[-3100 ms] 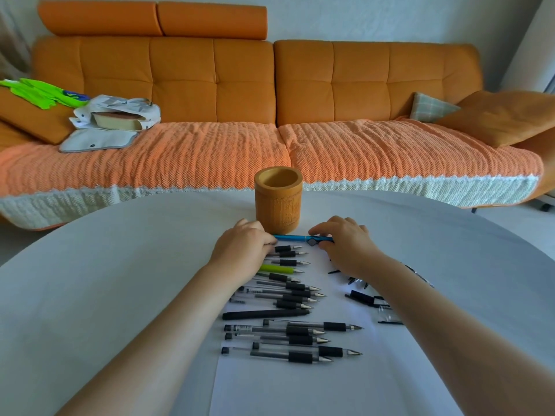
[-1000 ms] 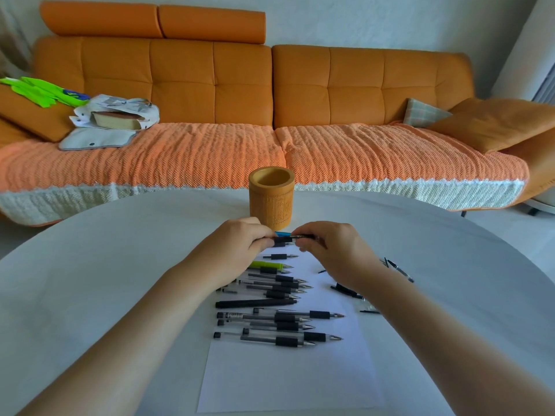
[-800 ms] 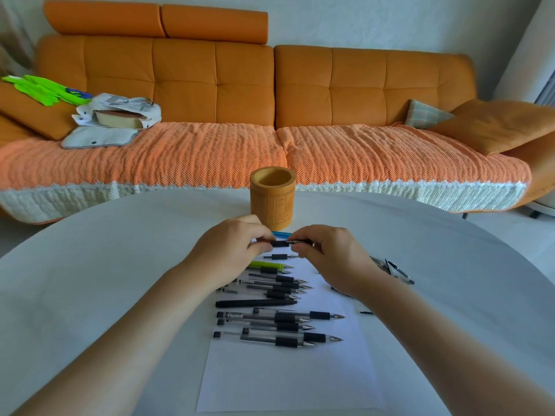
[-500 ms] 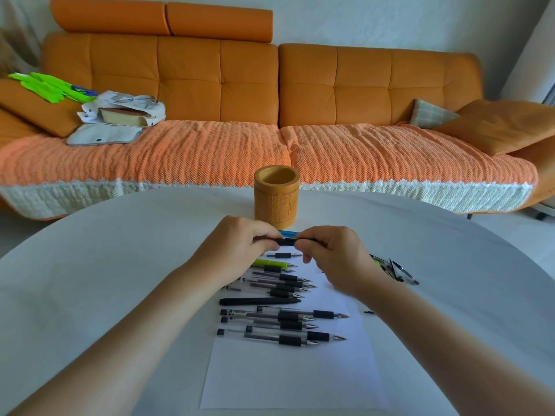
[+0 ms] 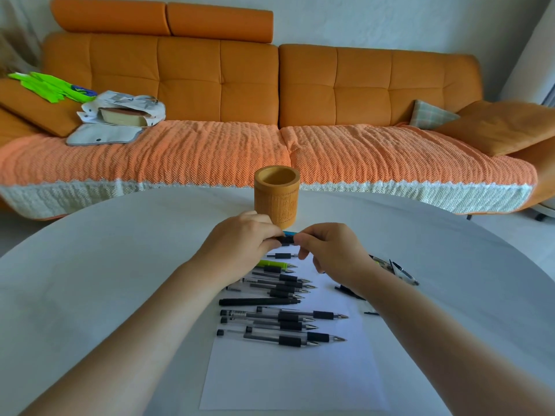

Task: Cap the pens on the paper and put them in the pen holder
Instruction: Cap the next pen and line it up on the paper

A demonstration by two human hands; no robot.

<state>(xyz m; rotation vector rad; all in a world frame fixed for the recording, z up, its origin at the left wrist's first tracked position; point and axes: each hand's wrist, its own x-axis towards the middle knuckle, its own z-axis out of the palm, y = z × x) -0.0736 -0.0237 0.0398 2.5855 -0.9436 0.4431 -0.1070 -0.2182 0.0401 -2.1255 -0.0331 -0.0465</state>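
Holder: holder [image 5: 277, 196], a squat wooden cylinder with a smooth rim and faint carving on its wall; upright at 12 o'clock, mouth open, nothing seen inside.
Worktop: worktop [image 5: 90, 259], round, matte white, its far edge curving just behind the holder.
Paper: paper [image 5: 291, 376], a flat white sheet from centre to 6 o'clock; the near half is bare.
Pens: pens [image 5: 279, 324], slim clear barrels with black rubber grips and bare metal tips toward 3 o'clock, lying in rough rows on the far half of the paper; one all-black matte, one lime green.
Held pen: pen [image 5: 286, 240], dark, horizontal, just in front of the holder's base and above the rows; a blue one lies just behind it.
Left hand: left hand [image 5: 240, 244], fingers pinched on the pen's left end.
Right hand: right hand [image 5: 333, 253], fingers clamped on the pen's right end; whether a cap sits there I cannot tell.
Caps: caps [image 5: 402, 271], small dark pieces scattered at 3 o'clock, at the paper's right edge and off it.
Room: wide bare worktop at 9 o'clock and past the caps at 3.
Sofa: sofa [image 5: 360, 85], orange, tufted, with a nubbly throw, beyond the far edge.
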